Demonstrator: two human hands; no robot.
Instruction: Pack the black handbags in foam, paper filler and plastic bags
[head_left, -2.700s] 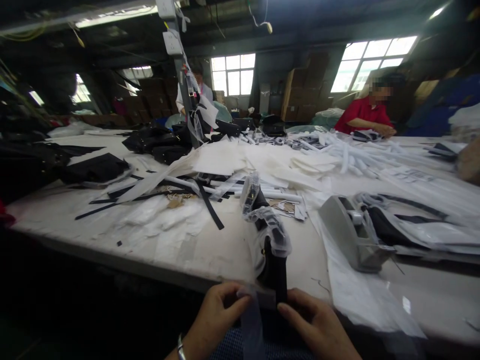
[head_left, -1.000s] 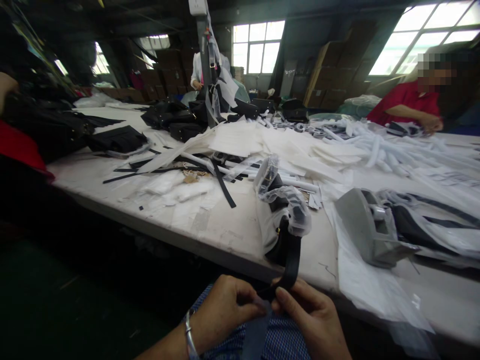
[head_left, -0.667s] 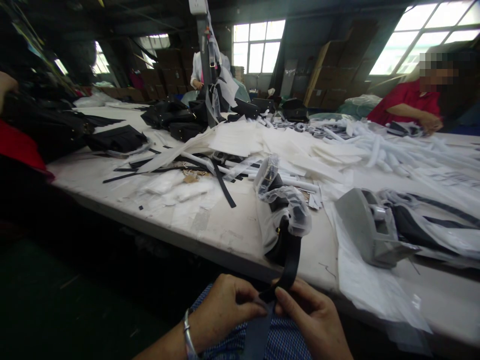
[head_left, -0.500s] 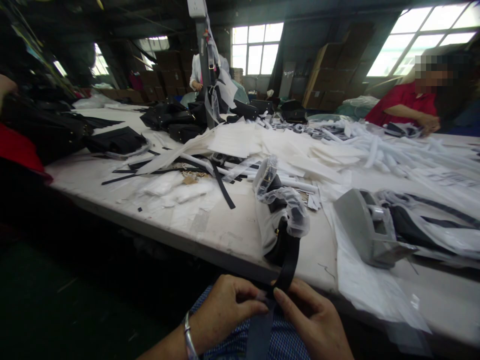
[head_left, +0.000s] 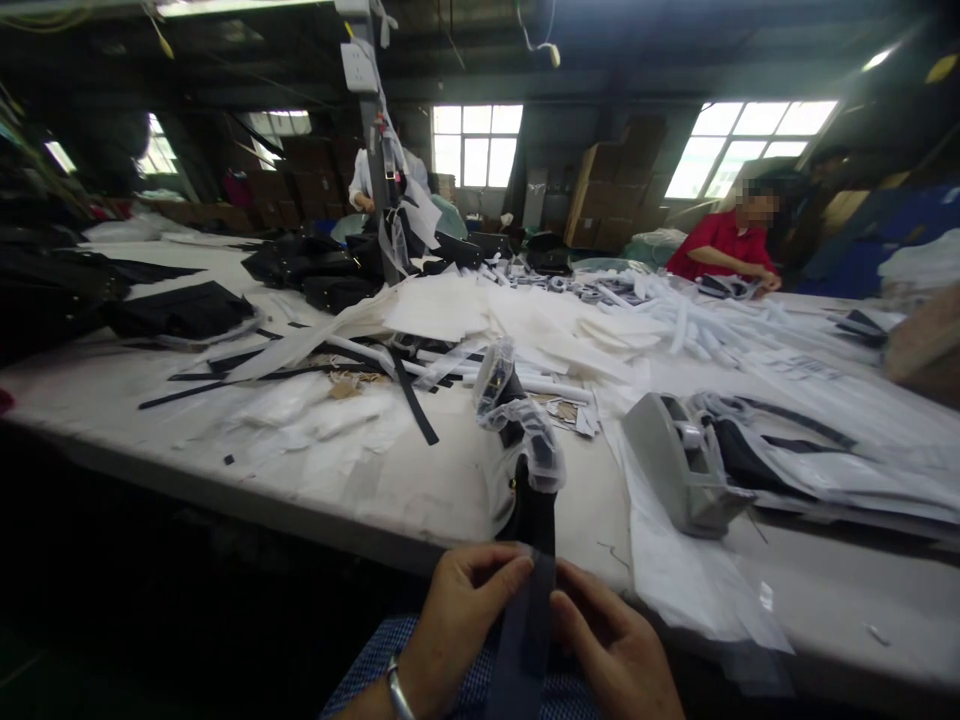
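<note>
A black strap [head_left: 535, 515] runs down over the table's edge toward my lap from a partly wrapped black bag part [head_left: 504, 425]. Milky clear plastic covers its upper stretch. My left hand [head_left: 465, 615] pinches a strip of clear plastic film [head_left: 517, 645] between thumb and fingertips, laid along the strap. On the other side, my right hand [head_left: 611, 635] grips the strap's edge, thumb in front and fingers behind. The strap's lower end is hidden behind the film and my hands.
A grey tape dispenser [head_left: 679, 465] stands at right on white plastic sheeting, beside another wrapped black strap piece [head_left: 757, 450]. White foam sheets [head_left: 442, 305] and black strips [head_left: 412, 395] lie beyond. A metal post [head_left: 375, 150] rises behind. A co-worker in red [head_left: 716, 245] handles something at far right.
My hands have moved slightly up along the strap, and the strap now hangs straighter, with film along it. The head view has turned right and tilted up.
</note>
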